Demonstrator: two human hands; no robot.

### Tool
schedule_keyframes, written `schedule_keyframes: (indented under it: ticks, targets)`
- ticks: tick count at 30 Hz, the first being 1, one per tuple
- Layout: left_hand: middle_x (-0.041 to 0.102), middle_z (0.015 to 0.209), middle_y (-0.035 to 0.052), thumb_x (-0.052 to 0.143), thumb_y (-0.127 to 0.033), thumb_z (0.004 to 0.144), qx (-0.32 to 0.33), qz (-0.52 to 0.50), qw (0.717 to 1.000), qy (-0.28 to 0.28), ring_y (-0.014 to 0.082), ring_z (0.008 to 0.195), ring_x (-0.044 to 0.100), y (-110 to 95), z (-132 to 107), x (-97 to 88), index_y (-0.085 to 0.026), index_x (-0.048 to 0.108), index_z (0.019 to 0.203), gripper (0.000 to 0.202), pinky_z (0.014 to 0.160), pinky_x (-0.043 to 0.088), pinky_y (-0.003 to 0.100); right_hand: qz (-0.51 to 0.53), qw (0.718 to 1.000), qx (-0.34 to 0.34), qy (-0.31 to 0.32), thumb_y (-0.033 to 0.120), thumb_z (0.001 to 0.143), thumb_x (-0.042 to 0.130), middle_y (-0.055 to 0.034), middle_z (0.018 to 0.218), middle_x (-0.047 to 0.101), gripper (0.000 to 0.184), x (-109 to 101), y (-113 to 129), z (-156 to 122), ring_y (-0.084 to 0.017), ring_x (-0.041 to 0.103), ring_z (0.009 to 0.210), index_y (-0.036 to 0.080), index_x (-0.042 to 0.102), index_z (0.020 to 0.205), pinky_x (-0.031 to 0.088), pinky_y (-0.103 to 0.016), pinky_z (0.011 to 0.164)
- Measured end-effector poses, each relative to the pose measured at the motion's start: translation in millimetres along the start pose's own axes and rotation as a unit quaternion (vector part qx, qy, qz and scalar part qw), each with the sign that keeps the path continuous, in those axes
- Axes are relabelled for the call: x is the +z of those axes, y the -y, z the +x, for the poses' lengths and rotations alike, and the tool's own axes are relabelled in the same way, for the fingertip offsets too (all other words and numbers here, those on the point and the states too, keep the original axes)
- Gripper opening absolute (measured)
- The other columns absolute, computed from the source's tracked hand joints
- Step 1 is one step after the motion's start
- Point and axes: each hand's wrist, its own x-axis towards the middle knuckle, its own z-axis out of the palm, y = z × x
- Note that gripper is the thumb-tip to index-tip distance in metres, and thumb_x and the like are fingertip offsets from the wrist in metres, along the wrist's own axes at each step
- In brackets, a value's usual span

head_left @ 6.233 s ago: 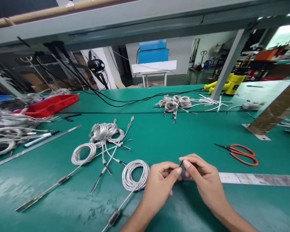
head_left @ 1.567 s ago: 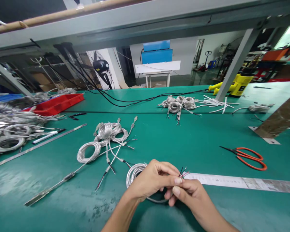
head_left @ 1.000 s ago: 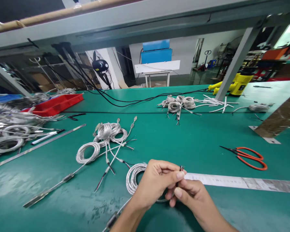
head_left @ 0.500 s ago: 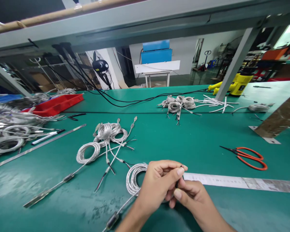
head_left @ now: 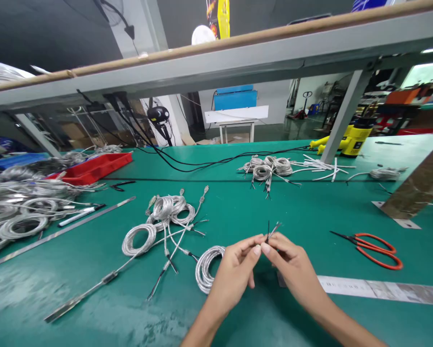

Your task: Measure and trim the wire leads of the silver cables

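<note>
Both hands (head_left: 236, 267) close together — wire ends (head_left: 268, 228) between fingertips (head_left: 257, 249), splayed above.

Light is streaming from the bright window (head_left: 423, 74) beyond the far right corner of the green surface (head_left: 230, 212), and that corner is washing out to near white. A pale glare is also spreading along the near left edge. My left hand (head_left: 238, 270) and right hand (head_left: 292, 265) are showing clearly, with a soft shadow darkening the surface under them. The thin wires (head_left: 268, 230) I'm pinching are looking slightly soft. Towards the left edge the cables (head_left: 21, 219) are smearing; above, the shelf (head_left: 216, 62) is stretching sideways, and the wall (head_left: 57, 29) is sinking into dimness.
</note>
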Motion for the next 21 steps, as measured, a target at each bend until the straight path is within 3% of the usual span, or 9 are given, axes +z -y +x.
schedule_keyframes:
  ticks: [4,9,12,15,18,21]
  targets:
    - [0.06,0.059,-0.0016,0.054,-0.037,0.08,0.017,-0.052,0.997,-0.053,0.0016,0.029,0.03,5.5,0.5,3.7,-0.017,0.057,0.106,0.033,0.031,0.02,0.015,-0.025,0.999,-0.043,-0.006,0.036,0.084,0.048,-0.0009,0.067,0.05,0.03,3.8,8.1,17.4,-0.014,0.049,0.065,0.018,0.062,0.065,0.042,-0.025,0.06]
    - [0.056,0.049,-0.0039,0.053,-0.042,0.079,-0.017,-0.067,0.995,-0.065,0.0017,0.024,0.028,11.6,1.1,10.1,-0.014,0.053,0.1,0.035,0.028,0.014,0.015,-0.01,0.999,-0.049,-0.016,0.034,0.081,0.054,-0.0049,0.077,0.061,0.022,2.9,4.2,25.0,-0.018,0.056,0.075,0.017,0.067,0.074,0.043,-0.029,0.066]
    - [0.054,0.042,-0.0041,0.051,-0.043,0.08,-0.024,-0.063,0.995,-0.079,0.0024,0.023,0.027,15.3,2.0,13.1,-0.012,0.056,0.101,0.037,0.028,0.013,0.015,-0.022,0.998,-0.051,-0.04,0.031,0.08,0.055,-0.0059,0.081,0.06,0.018,-2.1,2.8,24.2,-0.019,0.056,0.076,0.017,0.065,0.074,0.043,-0.029,0.064]
    - [0.057,0.045,-0.0017,0.056,-0.036,0.078,-0.013,-0.074,0.994,-0.083,0.0035,0.026,0.036,18.1,2.8,14.4,-0.011,0.061,0.094,0.031,0.029,0.019,0.014,-0.131,0.982,-0.126,-0.056,0.025,0.08,0.054,-0.0056,0.079,0.059,0.014,-6.1,5.8,20.3,-0.018,0.053,0.073,0.019,0.066,0.081,0.04,-0.03,0.063]
    - [0.059,0.052,-0.0008,0.062,-0.029,0.074,0.001,-0.096,0.992,-0.084,0.0076,0.037,0.052,16.6,1.8,14.8,-0.011,0.062,0.08,0.019,0.037,0.034,0.015,-0.209,0.956,-0.202,-0.044,0.023,0.078,0.055,-0.0055,0.077,0.06,0.012,-7.3,11.5,18.1,-0.019,0.051,0.073,0.019,0.066,0.079,0.038,-0.032,0.066]
    - [0.061,0.058,0.0005,0.064,-0.026,0.072,0.009,-0.109,0.991,-0.082,0.0094,0.04,0.056,11.2,-1.1,15.2,-0.012,0.058,0.076,0.016,0.041,0.04,0.017,-0.102,0.989,-0.102,-0.043,0.028,0.082,0.05,-0.0035,0.069,0.057,0.022,-5.2,16.5,19.8,-0.016,0.051,0.066,0.018,0.061,0.065,0.039,-0.028,0.061]
